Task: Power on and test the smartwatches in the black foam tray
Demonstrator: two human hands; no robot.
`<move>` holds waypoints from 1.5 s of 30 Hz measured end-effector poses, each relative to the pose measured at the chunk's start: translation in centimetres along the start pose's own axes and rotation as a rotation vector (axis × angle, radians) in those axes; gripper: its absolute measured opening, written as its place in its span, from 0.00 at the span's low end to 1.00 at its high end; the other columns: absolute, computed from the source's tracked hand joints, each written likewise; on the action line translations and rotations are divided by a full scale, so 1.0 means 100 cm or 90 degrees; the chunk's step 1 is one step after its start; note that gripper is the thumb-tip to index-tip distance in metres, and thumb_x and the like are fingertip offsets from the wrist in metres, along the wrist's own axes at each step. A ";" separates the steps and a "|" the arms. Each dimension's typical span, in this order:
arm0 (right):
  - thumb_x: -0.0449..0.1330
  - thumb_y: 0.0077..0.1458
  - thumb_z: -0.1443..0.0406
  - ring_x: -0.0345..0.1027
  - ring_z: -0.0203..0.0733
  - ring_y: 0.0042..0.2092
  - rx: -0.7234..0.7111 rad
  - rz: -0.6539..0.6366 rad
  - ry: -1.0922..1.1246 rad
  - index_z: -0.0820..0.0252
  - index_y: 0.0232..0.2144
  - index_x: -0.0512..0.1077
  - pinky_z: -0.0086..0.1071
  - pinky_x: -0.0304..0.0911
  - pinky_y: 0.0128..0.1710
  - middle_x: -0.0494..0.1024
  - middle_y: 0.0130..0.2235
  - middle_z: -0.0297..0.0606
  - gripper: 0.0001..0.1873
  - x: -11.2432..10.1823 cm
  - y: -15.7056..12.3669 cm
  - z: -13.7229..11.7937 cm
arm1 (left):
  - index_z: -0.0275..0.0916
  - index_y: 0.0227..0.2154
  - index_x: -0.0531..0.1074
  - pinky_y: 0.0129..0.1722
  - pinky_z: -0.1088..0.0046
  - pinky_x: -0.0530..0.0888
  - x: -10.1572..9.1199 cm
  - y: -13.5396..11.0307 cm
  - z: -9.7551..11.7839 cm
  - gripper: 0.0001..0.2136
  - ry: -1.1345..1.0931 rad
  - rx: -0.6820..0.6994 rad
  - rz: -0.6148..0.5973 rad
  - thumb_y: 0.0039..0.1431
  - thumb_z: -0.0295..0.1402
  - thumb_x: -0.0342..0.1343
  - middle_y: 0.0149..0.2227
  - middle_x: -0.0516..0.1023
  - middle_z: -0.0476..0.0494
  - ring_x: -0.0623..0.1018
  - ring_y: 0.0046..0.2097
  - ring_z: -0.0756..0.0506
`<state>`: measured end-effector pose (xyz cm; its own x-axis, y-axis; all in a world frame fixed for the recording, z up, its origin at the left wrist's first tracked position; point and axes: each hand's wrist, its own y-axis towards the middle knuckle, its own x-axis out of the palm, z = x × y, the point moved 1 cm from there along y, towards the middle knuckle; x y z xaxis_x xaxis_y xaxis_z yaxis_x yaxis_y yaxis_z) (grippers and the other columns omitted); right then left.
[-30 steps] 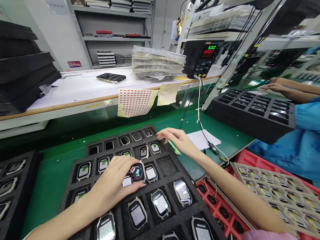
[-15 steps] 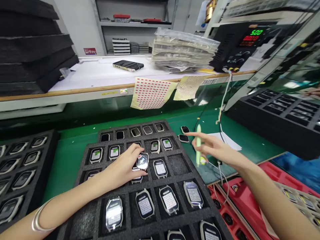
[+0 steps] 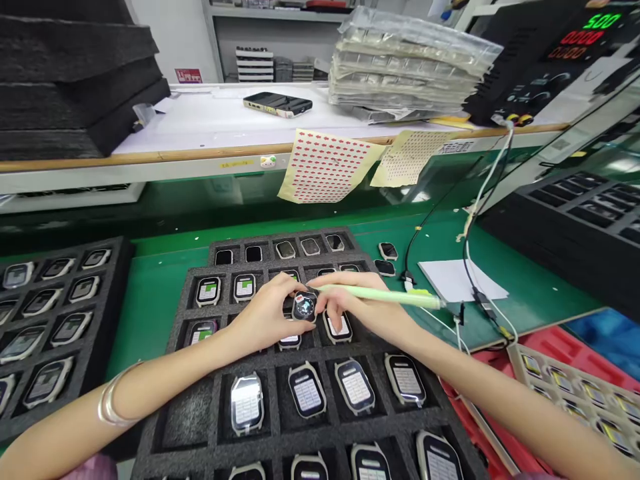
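My left hand (image 3: 265, 319) grips a small watch body (image 3: 305, 306) with a lit round dial, held just above the black foam tray (image 3: 200, 427). My right hand (image 3: 363, 312) is closed around a pale green pen (image 3: 385, 297) lying across its fingers, tip side at the watch body, and its fingertips touch that watch. The tray's pockets hold several watch bodies with lit screens (image 3: 306, 391). A silver bangle (image 3: 111, 402) sits on my left wrist.
A second foam tray (image 3: 45, 313) of watch bodies lies at left. Two loose watch bodies (image 3: 387, 259) and a white paper (image 3: 460, 280) rest on the green mat. Sticker sheets (image 3: 325, 167) hang from the shelf edge. Cables (image 3: 475, 220) drop from a power supply (image 3: 550, 60). Red tray (image 3: 500, 373) at right.
My right hand picked the green pen off the mat and came in to the watch body held by my left hand. The view moved closer and lower.
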<state>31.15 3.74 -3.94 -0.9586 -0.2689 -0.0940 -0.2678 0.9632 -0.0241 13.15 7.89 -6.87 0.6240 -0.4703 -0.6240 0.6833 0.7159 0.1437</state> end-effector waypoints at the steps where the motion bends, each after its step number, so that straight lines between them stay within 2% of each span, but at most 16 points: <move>1: 0.63 0.53 0.54 0.66 0.34 0.18 0.015 0.012 0.004 0.65 0.36 0.72 0.26 0.62 0.17 0.76 0.24 0.37 0.18 0.002 0.005 0.002 | 0.38 0.39 0.71 0.41 0.66 0.69 0.000 0.001 0.000 0.15 -0.004 -0.008 0.001 0.47 0.32 0.64 0.38 0.71 0.45 0.72 0.41 0.43; 3: 0.66 0.49 0.58 0.62 0.31 0.15 0.037 0.046 0.017 0.64 0.32 0.72 0.23 0.57 0.13 0.74 0.20 0.33 0.15 0.006 0.012 0.006 | 0.38 0.36 0.72 0.40 0.67 0.69 0.000 0.003 0.000 0.14 -0.010 -0.025 0.001 0.45 0.32 0.65 0.37 0.71 0.46 0.72 0.40 0.43; 6: 0.67 0.47 0.58 0.56 0.28 0.14 0.026 0.088 0.018 0.64 0.27 0.73 0.22 0.50 0.11 0.72 0.19 0.32 0.14 0.011 0.020 0.012 | 0.37 0.32 0.71 0.38 0.68 0.68 0.000 0.004 -0.001 0.12 -0.020 -0.044 0.004 0.44 0.33 0.65 0.35 0.70 0.47 0.72 0.38 0.44; 11: 0.68 0.45 0.59 0.62 0.32 0.19 0.009 0.110 -0.002 0.62 0.27 0.72 0.24 0.57 0.16 0.73 0.22 0.32 0.13 0.018 0.024 0.020 | 0.37 0.34 0.72 0.37 0.67 0.69 0.001 0.005 -0.003 0.14 -0.043 -0.052 -0.001 0.43 0.32 0.66 0.35 0.71 0.46 0.72 0.38 0.43; 15: 0.67 0.46 0.55 0.61 0.33 0.22 -0.030 0.163 -0.065 0.61 0.21 0.69 0.25 0.56 0.19 0.69 0.21 0.32 0.16 0.019 0.024 0.025 | 0.37 0.35 0.73 0.38 0.66 0.69 0.001 0.006 -0.005 0.15 -0.056 -0.057 -0.002 0.43 0.32 0.66 0.35 0.71 0.46 0.72 0.38 0.43; 19: 0.65 0.49 0.55 0.59 0.34 0.23 -0.034 0.153 -0.119 0.61 0.22 0.70 0.26 0.53 0.20 0.68 0.21 0.32 0.16 0.019 0.023 0.028 | 0.37 0.35 0.72 0.38 0.65 0.69 0.001 0.007 -0.004 0.14 -0.062 -0.060 -0.006 0.43 0.32 0.66 0.35 0.71 0.45 0.71 0.38 0.43; 25: 0.64 0.49 0.59 0.58 0.34 0.22 -0.032 0.125 -0.120 0.61 0.21 0.70 0.26 0.52 0.19 0.68 0.21 0.32 0.13 0.019 0.023 0.029 | 0.36 0.36 0.72 0.38 0.66 0.69 0.001 0.006 -0.003 0.15 -0.070 -0.061 -0.007 0.43 0.30 0.66 0.36 0.70 0.45 0.71 0.38 0.43; 34: 0.63 0.50 0.57 0.61 0.35 0.24 -0.033 0.138 -0.087 0.61 0.23 0.70 0.27 0.57 0.21 0.70 0.23 0.33 0.14 0.018 0.022 0.028 | 0.37 0.30 0.69 0.37 0.67 0.69 0.002 0.006 -0.003 0.13 -0.045 -0.057 0.002 0.43 0.32 0.66 0.34 0.69 0.47 0.71 0.38 0.43; 40: 0.64 0.49 0.59 0.59 0.33 0.23 -0.042 0.119 -0.087 0.61 0.21 0.69 0.26 0.55 0.20 0.68 0.21 0.31 0.13 0.018 0.023 0.026 | 0.37 0.35 0.71 0.38 0.67 0.69 0.003 0.004 -0.002 0.14 -0.042 -0.050 0.003 0.43 0.31 0.66 0.35 0.69 0.46 0.72 0.39 0.43; 45: 0.64 0.50 0.58 0.61 0.35 0.24 -0.042 0.128 -0.091 0.61 0.22 0.70 0.27 0.57 0.22 0.69 0.22 0.33 0.13 0.018 0.023 0.028 | 0.37 0.32 0.69 0.38 0.66 0.69 0.003 0.005 -0.001 0.13 -0.031 -0.056 0.003 0.44 0.31 0.65 0.35 0.69 0.46 0.71 0.38 0.43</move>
<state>29.04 5.44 -6.93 -0.9710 -0.0646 -0.2302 -0.0835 0.9938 0.0733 13.63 8.11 -7.08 0.6464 -0.4891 -0.5856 0.6451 0.7603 0.0769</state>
